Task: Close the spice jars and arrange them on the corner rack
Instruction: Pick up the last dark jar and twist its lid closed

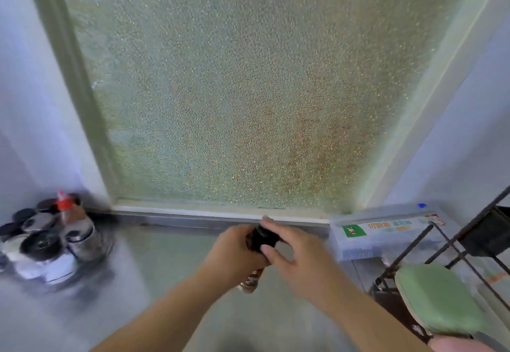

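While gripping jar (255,258): both hands (265,255).

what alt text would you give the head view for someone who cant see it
Over a grey counter, a person's left hand holds a spice jar while the right hand has its grip on the jar's black lid, in front of a frosted window. A cluster of black-lidded jars stands at the far left corner, and a dark wire rack stands at the right.

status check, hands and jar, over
Left hand grips spice jar. Right hand pinches its black lid. Jar held over counter; nothing in the way.
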Demonstrator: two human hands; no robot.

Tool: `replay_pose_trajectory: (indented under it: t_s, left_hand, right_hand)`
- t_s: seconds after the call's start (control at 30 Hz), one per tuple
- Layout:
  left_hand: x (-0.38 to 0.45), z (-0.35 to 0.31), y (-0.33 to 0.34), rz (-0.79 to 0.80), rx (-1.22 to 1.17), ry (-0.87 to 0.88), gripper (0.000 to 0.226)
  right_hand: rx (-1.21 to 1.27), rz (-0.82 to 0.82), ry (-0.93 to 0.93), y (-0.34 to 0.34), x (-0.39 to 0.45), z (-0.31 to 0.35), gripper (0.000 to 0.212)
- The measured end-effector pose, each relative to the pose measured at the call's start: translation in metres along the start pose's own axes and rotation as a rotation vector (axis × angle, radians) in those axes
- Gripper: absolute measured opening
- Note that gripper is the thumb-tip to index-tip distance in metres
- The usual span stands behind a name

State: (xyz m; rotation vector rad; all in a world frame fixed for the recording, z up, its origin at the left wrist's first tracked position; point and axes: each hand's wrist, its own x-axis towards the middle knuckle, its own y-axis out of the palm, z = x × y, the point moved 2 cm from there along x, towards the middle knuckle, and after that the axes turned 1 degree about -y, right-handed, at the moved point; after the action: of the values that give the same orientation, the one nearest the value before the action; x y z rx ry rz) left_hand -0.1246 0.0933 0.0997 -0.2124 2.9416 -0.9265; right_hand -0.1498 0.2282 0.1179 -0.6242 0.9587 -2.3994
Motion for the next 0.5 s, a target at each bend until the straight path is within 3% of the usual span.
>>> replay_pose_trajectory:
  t_s: [0.13, 0.27, 0.4, 0.47, 0.5]
  left_hand:
    - [-0.018, 0.006, -0.049, -0.106, -0.076, 0.007, 0.01]
    - [-0.029, 0.011, -0.088, -0.186, -0.02, 0.054, 0.02]
    - [-0.035, 0.02, -0.113, -0.169, 0.107, 0.075, 0.029]
    - [-0.036, 0.024, -0.123, -0.191, 0.141, 0.086, 0.022]
    - [-0.036, 0.026, -0.129, -0.22, 0.145, 0.092, 0.03]
  right_hand:
    - [0.004, -0.007, -0.163, 0.018, 0.02, 0.041, 0.045]
    - [0.006, -0.013, -0.249, 0.033, 0.037, 0.076, 0.042]
    - [-0.013, 0.083, -0.193, 0.037, 0.054, 0.098, 0.036]
    - [-0.005, 0.199, -0.122, 0.037, 0.064, 0.109, 0.042]
    - [0.006, 0.249, -0.092, 0.037, 0.069, 0.113, 0.047]
